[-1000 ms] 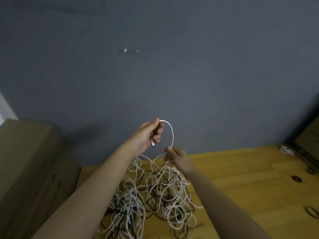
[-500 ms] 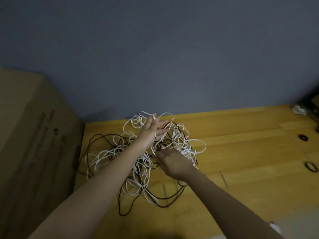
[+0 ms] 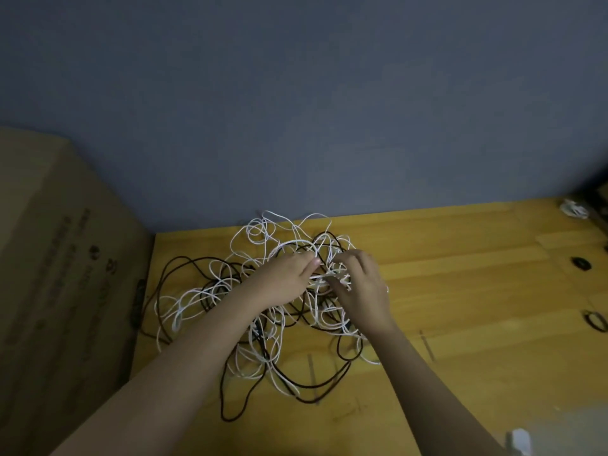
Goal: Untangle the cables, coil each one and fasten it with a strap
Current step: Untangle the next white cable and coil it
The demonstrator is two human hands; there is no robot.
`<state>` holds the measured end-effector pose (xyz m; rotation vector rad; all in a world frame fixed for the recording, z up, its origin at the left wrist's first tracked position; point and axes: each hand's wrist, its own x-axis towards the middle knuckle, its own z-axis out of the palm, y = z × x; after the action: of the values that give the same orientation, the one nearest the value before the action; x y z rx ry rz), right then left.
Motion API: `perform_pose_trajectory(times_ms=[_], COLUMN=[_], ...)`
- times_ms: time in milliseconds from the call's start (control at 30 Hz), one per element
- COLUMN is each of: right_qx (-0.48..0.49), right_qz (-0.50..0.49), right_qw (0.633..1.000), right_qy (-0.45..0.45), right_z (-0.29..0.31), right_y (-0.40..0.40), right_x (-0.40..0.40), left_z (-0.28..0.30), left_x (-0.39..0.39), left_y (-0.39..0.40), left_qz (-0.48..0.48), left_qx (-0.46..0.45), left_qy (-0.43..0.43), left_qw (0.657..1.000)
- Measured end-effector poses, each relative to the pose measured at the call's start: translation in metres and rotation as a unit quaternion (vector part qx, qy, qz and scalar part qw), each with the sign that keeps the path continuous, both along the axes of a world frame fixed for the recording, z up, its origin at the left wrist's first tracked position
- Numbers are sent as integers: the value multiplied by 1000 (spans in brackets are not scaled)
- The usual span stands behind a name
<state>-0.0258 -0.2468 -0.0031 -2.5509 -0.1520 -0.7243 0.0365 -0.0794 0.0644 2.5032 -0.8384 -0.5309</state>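
White cables [image 3: 263,258] tangled | left hand [image 3: 283,279] fingers pinch strand | right hand [image 3: 360,287] fingers curled on strand

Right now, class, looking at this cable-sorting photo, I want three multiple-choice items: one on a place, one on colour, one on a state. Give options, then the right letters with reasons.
1. Where does the cardboard box stand relative to the cable tangle?
A. To its left
B. To its right
C. On top of it

2. What colours are the cables?
A. Red and blue
B. White and black
C. All green

3. What is the state of the cables?
A. Coiled and strapped
B. Hanging from the wall
C. Tangled on the wooden table

Answers:
A, the box fills the left edge.
B, only white and black strands show.
C, the left hand and right hand work a loose heap.
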Motion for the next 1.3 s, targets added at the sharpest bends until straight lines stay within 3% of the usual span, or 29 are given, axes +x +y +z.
perform_pose_trajectory(times_ms=[67,100,200,267,333,400,567,633,700,800,900,1033,1100,1167,1300], right_qx=[-81,-70,93,188,253,256,152,155,172,253,327,363,347,328,436], right_qz=[-54,-67,-67,-121,-187,-238,-310,-321,-332,-327,-293,-93,48,122,75], right_qw=[995,995,987,963,932,912,894,882,866,853,859,910,907,894,864], right_qy=[12,31,116,153,182,213,285,309,333,320,263,178,233,280,241], right_z=[-1,-1,2,0,-5,-13,-23,-22,-20,-12,8,54,66,68,46], right_y=[-10,-14,-25,-41,-59,-76,-89,-89,-88,-82,-65,-12,14,34,43], right_x=[7,9,11,12,11,8,15,19,22,32,47,53,57,59,52], left_z=[3,4,7,12,16,18,13,10,8,12,26,37,43,51,63], left_x=[2,4,16,26,41,55,80,86,88,82,69,57,52,47,54], left_y=[4,7,19,30,41,49,51,53,57,53,40,24,16,9,14], left_qz=[-6,-11,-2,80,214,321,453,500,523,483,365,244,204,184,270], left_qx=[17,29,19,-113,-227,-260,-338,-368,-368,-348,-296,-219,-217,-249,-329], left_qy=[-9,-21,12,72,52,6,4,12,1,-4,27,26,37,57,48], left_qw=[1000,999,1000,988,949,910,825,784,768,804,882,945,954,949,904])
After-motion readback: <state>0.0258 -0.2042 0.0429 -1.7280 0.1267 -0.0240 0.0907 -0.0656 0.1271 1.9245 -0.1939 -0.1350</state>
